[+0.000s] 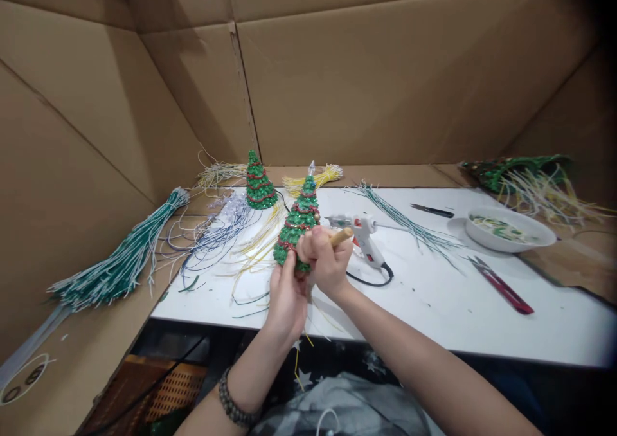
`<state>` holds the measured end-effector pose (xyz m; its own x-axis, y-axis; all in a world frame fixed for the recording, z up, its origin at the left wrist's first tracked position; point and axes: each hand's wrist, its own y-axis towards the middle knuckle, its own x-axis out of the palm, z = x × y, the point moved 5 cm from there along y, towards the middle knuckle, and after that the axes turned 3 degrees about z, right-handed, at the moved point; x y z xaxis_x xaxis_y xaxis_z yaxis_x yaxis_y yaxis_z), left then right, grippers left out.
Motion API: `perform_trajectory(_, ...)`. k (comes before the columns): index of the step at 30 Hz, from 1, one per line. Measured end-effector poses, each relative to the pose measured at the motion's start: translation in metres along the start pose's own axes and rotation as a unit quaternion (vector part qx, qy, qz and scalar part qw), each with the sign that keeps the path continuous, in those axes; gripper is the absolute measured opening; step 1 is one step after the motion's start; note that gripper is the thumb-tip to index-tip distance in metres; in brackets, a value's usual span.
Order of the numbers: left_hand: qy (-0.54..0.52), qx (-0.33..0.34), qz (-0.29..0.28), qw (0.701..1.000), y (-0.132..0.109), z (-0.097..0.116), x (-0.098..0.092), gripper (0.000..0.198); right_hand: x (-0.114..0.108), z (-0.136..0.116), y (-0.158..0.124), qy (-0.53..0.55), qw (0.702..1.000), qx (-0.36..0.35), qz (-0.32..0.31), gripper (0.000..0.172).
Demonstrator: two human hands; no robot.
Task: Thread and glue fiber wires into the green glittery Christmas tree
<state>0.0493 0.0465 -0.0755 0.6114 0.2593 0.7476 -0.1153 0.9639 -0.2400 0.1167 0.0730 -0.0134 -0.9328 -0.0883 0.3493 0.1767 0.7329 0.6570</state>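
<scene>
My left hand (287, 298) is closed around the base of a small green Christmas tree (299, 216) with red garlands and a pale tip. It leans slightly over the table's front part. A wooden-handled tool (341, 236) is gripped in my right hand (325, 262), pressed close against the tree's lower side; the tool's working end is hidden behind the fingers. Just right of the tree lies a white glue gun (369, 243) with a black cord. A second green tree (259, 182) stands upright farther back on the left.
Green wire-like strands (120, 256) lie bundled at left, with loose blue-white ones (216, 227) nearer. More green strands (409, 217), a black-handled tool (431, 210), a white bowl (511, 243) of scraps and a red utility knife (504, 286) lie right. Cardboard walls (385, 82) enclose the table.
</scene>
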Motion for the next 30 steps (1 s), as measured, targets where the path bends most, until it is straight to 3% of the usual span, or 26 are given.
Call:
perform_trajectory(6,-0.028,0.012,-0.022,0.999,0.002,0.000,0.005,0.016,-0.005,-0.004,0.007,0.104,0.993,0.046,0.040,0.048)
perform_trajectory(13,-0.036,0.008,-0.008,0.999,0.003,-0.001,0.001,0.014,-0.004,-0.006,0.007,0.129,0.990,0.045,0.034,0.049)
perform_trajectory(19,-0.017,0.001,0.003,1.000,0.002,-0.001,-0.001,0.018,-0.001,-0.005,-0.001,0.066,0.997,0.023,-0.012,0.049)
perform_trajectory(26,-0.010,0.005,0.005,1.000,-0.001,-0.001,-0.002,0.021,0.005,-0.007,-0.007,-0.070,0.987,0.004,-0.144,0.053)
perform_trajectory(30,-0.011,-0.002,0.014,1.000,0.000,-0.002,-0.003,0.019,0.001,-0.003,-0.007,-0.066,0.991,0.008,-0.113,0.054)
